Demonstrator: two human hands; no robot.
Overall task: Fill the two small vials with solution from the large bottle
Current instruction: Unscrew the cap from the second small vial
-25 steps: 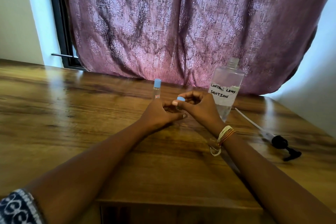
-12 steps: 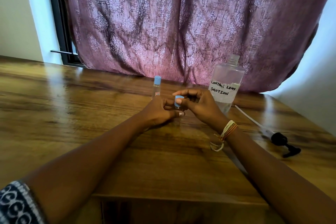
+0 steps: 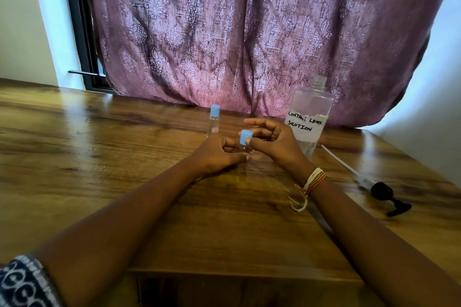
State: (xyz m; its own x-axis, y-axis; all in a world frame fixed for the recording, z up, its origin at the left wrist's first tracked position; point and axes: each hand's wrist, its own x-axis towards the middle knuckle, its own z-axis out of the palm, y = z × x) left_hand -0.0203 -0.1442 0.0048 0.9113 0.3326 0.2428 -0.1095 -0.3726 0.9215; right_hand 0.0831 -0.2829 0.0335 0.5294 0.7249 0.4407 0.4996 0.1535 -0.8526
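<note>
A small clear vial with a blue cap (image 3: 245, 139) stands on the wooden table (image 3: 99, 157) between my hands. My left hand (image 3: 219, 154) grips its body, which the fingers mostly hide. My right hand (image 3: 272, 142) pinches the blue cap with thumb and fingertips. A second small vial (image 3: 214, 121), also blue-capped, stands upright just behind my left hand. The large clear bottle (image 3: 309, 117) labelled "contact lens solution" stands uncapped to the right, behind my right hand, with a little liquid at its bottom.
The bottle's black pump head with its long white tube (image 3: 379, 189) lies on the table at the right. A purple patterned curtain (image 3: 249, 32) hangs along the table's far edge. The table's near edge runs under my forearms.
The blue cap now shows fully above my left hand. My right hand's fingers have shifted around the cap and spread a little. The view has tilted slightly.
</note>
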